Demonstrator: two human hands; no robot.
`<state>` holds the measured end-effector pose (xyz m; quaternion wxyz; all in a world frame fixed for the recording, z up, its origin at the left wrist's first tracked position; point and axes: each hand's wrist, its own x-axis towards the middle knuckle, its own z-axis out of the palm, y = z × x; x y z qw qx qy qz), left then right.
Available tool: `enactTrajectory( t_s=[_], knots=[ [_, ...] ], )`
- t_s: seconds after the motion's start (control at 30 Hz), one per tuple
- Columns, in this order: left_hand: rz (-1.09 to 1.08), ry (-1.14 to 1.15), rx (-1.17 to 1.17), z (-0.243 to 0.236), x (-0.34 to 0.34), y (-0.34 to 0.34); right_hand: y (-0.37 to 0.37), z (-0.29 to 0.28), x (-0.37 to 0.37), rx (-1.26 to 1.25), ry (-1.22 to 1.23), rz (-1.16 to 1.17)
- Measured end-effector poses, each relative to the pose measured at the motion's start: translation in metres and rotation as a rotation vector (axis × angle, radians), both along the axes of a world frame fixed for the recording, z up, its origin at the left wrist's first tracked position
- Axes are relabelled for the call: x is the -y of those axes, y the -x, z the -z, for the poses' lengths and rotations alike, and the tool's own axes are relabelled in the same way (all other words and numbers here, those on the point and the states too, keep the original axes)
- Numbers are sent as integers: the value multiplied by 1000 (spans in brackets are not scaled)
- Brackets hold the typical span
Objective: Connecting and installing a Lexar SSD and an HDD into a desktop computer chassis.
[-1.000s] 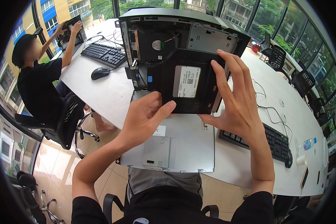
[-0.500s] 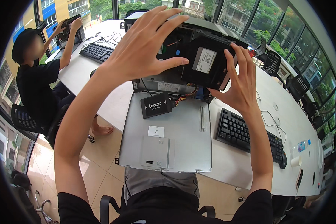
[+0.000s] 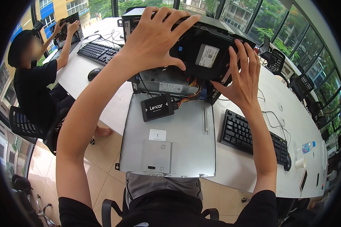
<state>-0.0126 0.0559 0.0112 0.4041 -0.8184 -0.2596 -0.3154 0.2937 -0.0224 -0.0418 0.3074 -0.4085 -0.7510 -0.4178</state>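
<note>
Left hand: my left hand [image 3: 155, 39] lies over the top of the black drive cage [image 3: 201, 56], fingers spread and curled onto its upper edge, thumb pressed against its near face.
Right hand: my right hand [image 3: 240, 77] is held against the cage's right side, fingers extended upward and splayed, palm on the lower corner; not a closed grip.
Drive cage: held up and tilted over the open computer case [image 3: 163, 77], a white-labelled drive showing on its face.
Small black drive: lies loose on the grey side panel [image 3: 170, 147], just below the case, beside orange cables [image 3: 191, 94].
Keyboard: black keyboard [image 3: 250, 136] right of the panel on the white table [image 3: 83, 79].
Co-worker: a seated person [image 3: 34, 83] at far left, apart from my hands.
</note>
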Motion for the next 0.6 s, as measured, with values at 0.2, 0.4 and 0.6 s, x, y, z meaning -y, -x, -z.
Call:
enactTrajectory(
  t_s=[0.2, 0.4, 0.6],
  knots=[
    [52, -61, 59, 0, -2, -6, -6, 5, -3, 0, -14, 47],
    [-7, -46, -13, 0, -3, -7, -10, 11, -8, -20, -26, 46],
    [50, -83, 41, 3, -6, -11, -15, 13, -6, -20, -3, 48]
  ],
)
